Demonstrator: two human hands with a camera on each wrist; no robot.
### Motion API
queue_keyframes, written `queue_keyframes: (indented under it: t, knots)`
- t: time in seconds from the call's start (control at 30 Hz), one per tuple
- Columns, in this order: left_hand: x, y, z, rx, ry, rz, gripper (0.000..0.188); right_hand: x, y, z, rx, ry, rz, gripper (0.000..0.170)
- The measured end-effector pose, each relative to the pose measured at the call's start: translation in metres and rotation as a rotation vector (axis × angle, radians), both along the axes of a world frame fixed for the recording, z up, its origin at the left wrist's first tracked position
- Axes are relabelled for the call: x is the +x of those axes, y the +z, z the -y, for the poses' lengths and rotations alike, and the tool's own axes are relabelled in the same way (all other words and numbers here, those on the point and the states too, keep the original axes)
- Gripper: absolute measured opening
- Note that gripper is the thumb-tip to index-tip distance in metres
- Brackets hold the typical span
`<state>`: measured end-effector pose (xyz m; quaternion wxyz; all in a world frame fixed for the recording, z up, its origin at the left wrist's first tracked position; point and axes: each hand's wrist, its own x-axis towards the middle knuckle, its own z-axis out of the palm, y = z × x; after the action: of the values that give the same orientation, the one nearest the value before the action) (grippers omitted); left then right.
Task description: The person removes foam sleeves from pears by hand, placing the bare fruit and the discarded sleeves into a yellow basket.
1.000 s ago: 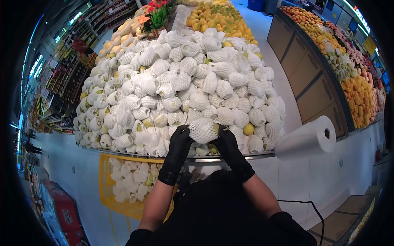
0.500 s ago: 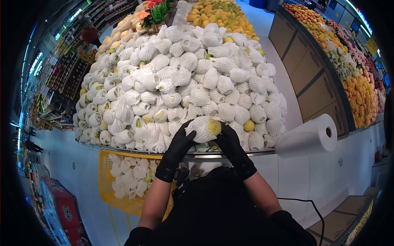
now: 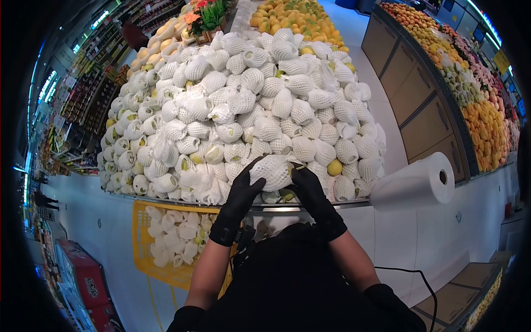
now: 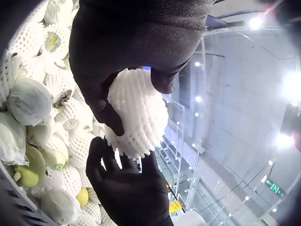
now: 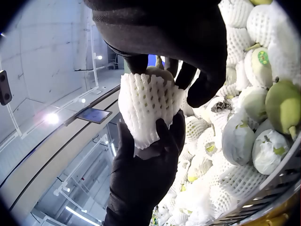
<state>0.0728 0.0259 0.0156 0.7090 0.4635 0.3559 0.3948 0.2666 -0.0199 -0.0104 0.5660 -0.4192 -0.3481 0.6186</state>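
Note:
Both black-gloved hands hold a pear [image 5: 161, 74] in a white foam net [image 3: 271, 171], just above the front edge of the fruit pile. My left hand [image 3: 241, 191] grips the net-covered body, its thumb across the foam in the right wrist view. At the other end, my right hand [image 3: 310, 191] has thumb and fingers around the stem end, by the net's edge. The pear's greenish top and stem show there in the right wrist view; foam covers most of the rest.
A large pile of net-wrapped pears [image 3: 243, 99] spreads ahead. A yellow crate [image 3: 138, 243] holding foam nets and some fruit stands below left. A plastic bag roll [image 3: 412, 180] sits at the right corner. Flowers [image 3: 211, 15] and yellow mangoes [image 3: 298, 22] lie beyond.
The pear's bare yellow end, widely exposed half a second ago, is now mostly covered by the net. Both hands stay near the same place, the right fingers shifting at that end.

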Motion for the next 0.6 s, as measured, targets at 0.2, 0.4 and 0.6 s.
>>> queue_keyframes:
  t: [0.2, 0.4, 0.6]
  knots:
    - [-0.003, -0.002, 0.001, -0.096, -0.010, 0.070, 0.053, 0.009, -0.027, -0.002, 0.083, 0.080, -0.014, 0.036]
    - [-0.001, -0.003, 0.005, -0.260, -0.008, 0.201, 0.054, 0.007, -0.031, -0.004, 0.009, 0.113, -0.260, 0.040]
    - [0.000, -0.013, 0.006, -0.059, -0.112, -0.175, 0.066, 0.021, -0.025, 0.003, -0.133, 0.122, -0.661, 0.045]
